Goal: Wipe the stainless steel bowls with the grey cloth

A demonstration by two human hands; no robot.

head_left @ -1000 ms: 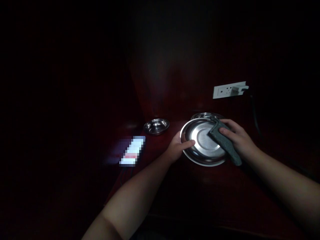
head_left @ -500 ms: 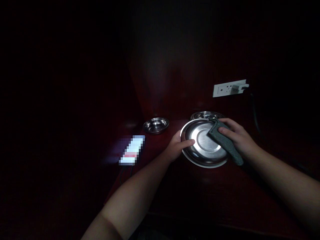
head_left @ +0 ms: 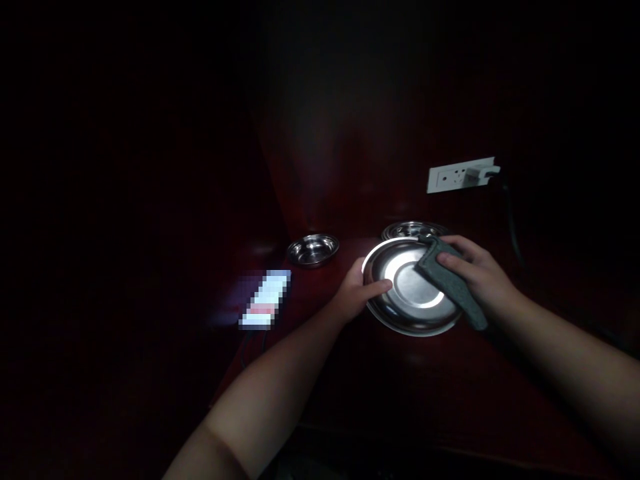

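A shiny steel plate [head_left: 400,300] is tilted towards me above a dark red table [head_left: 390,387]. My left hand [head_left: 357,293] grips its left rim, thumb over the edge. My right hand [head_left: 475,277] presses a folded grey cloth [head_left: 450,283] against the plate's right inner side, fingers closed on the cloth. Behind the plate, the rim of a second steel plate [head_left: 413,229] shows, mostly hidden.
A small steel bowl [head_left: 313,249] sits on the table to the left. A lit phone screen [head_left: 265,300], blurred, lies further left. On the wall at the right is a white socket strip [head_left: 460,176] with a plug and a dark cable. The surroundings are very dark.
The plate and both hands have shifted very slightly; the cloth stays pressed on the plate's right side.
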